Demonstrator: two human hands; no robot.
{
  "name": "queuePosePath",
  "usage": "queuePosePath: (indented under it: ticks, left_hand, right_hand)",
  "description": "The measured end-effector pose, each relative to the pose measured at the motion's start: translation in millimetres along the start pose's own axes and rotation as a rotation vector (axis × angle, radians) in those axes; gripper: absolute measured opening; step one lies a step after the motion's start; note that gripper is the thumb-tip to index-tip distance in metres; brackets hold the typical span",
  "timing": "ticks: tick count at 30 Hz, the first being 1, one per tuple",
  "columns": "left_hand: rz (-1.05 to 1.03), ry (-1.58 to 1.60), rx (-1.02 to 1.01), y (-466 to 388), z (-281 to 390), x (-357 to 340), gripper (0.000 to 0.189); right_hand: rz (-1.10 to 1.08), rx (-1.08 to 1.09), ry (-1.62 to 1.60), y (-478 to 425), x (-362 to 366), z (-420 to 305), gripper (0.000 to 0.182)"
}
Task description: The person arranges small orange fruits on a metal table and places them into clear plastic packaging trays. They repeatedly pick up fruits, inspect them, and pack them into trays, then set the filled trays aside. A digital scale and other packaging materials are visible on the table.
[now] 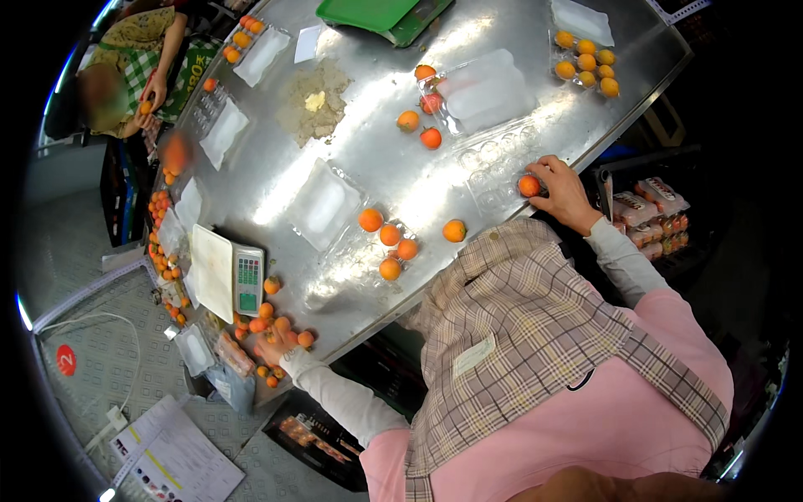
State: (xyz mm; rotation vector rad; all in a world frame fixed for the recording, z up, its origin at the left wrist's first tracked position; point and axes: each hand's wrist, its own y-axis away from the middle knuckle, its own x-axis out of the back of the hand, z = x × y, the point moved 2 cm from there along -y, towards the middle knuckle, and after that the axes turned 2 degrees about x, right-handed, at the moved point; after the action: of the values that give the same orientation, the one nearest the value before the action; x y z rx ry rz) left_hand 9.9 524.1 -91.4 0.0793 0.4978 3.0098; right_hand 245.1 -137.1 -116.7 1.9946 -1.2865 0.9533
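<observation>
My right hand [564, 194] is at the table's near edge, thumb and fingers around a red-orange fruit [529, 186] that looks like a persimmon. That fruit sits at the near corner of a clear plastic tray with round hollows [492, 160]. My left hand [273, 345] reaches into a cluster of orange fruits [258, 325] beside a digital scale [229, 273]. Whether its fingers grip one of them cannot be made out. Between my hands, a single fruit [454, 231] lies near the edge, and an open clear clamshell [326, 204] has several fruits [389, 234] in one half.
On the metal table [389, 169] are an open clamshell with a white pad [486, 94], a filled tray [586, 63], a green tray [370, 12] and a wet patch [317, 103]. Packed boxes [652, 213] stand at right. Another person [135, 69] sits across, holding a fruit.
</observation>
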Motion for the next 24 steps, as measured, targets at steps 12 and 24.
queuePosePath:
  ticks: [12,24]
  left_hand:
    - [-1.028,-0.196,-0.049,259,-71,-193,0.033]
    - [-1.517,-0.119,0.484,372,-102,-226,0.06]
  right_hand:
    - [0.094,-0.086,-0.343,-4,22,-58,0.044]
    - [0.064,0.082,-0.383,-24,18,-114,0.048]
